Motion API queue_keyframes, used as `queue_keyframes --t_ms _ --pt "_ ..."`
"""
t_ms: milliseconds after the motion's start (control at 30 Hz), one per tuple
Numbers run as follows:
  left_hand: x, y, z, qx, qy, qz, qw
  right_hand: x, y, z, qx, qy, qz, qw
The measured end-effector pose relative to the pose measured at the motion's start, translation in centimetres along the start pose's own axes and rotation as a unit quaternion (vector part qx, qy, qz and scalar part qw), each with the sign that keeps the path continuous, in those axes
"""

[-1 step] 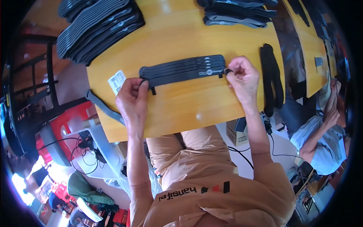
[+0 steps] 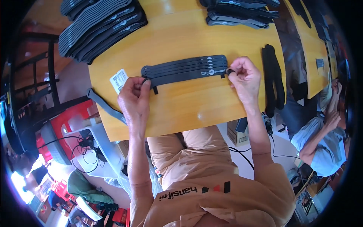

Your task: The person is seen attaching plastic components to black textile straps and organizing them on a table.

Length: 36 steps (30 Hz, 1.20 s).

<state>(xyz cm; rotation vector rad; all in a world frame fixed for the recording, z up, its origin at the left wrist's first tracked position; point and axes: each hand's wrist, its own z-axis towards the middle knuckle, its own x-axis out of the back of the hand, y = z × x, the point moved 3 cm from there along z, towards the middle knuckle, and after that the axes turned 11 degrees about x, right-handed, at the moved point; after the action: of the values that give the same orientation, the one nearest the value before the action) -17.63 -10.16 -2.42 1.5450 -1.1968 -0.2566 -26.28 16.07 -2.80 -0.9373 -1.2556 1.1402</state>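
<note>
Several dark grey fabric straps (image 2: 181, 67) lie overlapped in a neat row across the table, with pale printed marks near their right ends. My left hand (image 2: 134, 96) is closed in a pinch at the left end of the nearest strap (image 2: 177, 78). At its other end, my right hand (image 2: 245, 79) pinches with thumb and forefinger, where a small black piece shows at the fingertips. Two short black tabs (image 2: 155, 90) stick out below that strap. Beside my left hand lies a white printed label (image 2: 119, 80), partly covered by the fingers.
Stacks of dark straps stand at the far left (image 2: 102, 32) and far right (image 2: 240, 15). A single grey strap (image 2: 106, 106) hangs over the left edge of the yellow table (image 2: 181, 109). Long black strips (image 2: 273, 79) lie at the right edge. Another person (image 2: 321, 140) sits at right.
The view has shifted very slightly. Both hands keep their places at the ends of the nearest strap.
</note>
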Motion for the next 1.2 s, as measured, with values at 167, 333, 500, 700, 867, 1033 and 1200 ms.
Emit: queue_keyframes --t_ms 167,333,500,700,867,1033,1200 --pt "0.3 0.0 -0.1 0.016 0.0 -0.002 1.0 -0.4 0.0 0.1 -0.005 -0.003 0.003 1.0" --pt "0.4 0.2 -0.2 0.005 0.0 0.007 1.0 -0.5 -0.2 0.2 -0.005 0.0 0.004 1.0" --pt "0.4 0.4 -0.2 -0.001 0.009 0.034 0.999 -0.4 0.0 0.1 -0.015 0.002 -0.007 1.0" --pt "0.2 0.5 -0.2 -0.007 0.028 0.061 0.998 -0.4 0.5 0.2 0.021 0.003 -0.021 1.0" --pt "0.1 -0.2 0.1 -0.025 0.015 0.06 0.998 -0.3 0.3 0.2 0.024 0.002 -0.031 0.999" --pt "0.1 -0.1 0.0 -0.035 0.029 0.063 0.997 -0.5 0.0 0.1 0.044 0.003 -0.044 0.998" --pt "0.1 0.0 0.0 -0.047 0.033 0.073 0.996 -0.7 -0.9 0.1 0.09 -0.003 -0.096 0.991"
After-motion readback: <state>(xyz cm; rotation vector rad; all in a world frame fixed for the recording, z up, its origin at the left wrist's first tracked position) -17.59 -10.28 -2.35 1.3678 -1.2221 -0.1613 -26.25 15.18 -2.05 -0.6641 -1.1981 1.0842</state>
